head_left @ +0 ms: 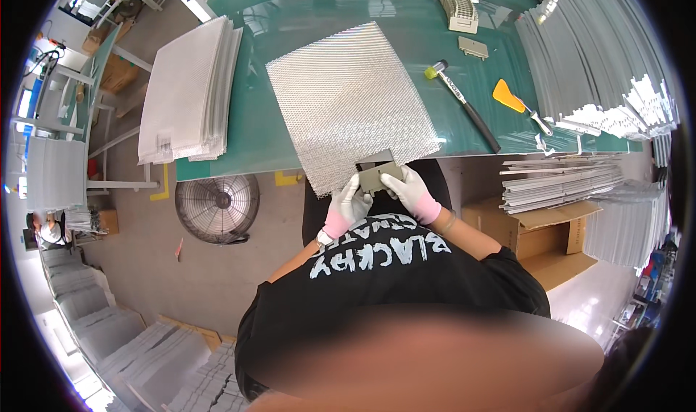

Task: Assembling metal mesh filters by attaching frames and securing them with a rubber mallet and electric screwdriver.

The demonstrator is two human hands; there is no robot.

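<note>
My left hand (351,202) and my right hand (411,191), both in white gloves with pink cuffs, grip a small flat grey-beige plate (380,177) from its two sides. The fingers are bent round its ends, with the thumbs on the near face. Just beyond the plate lies a silvery mesh sheet (348,93), whose near edge has a rectangular cut-out and overhangs the table edge. The plate is right at this cut-out; whether it touches the mesh, I cannot tell. A similar grey-beige plate (473,47) lies farther off on the green table (254,71).
Right of the mesh lie a mallet (464,107) and an orange-bladed scraper (520,106). Beyond them stands a row of beige pieces (457,9). A stack of mesh sheets (190,89) is at left, grey strips (594,49) at right. Below are a floor fan (217,207) and a carton (536,241).
</note>
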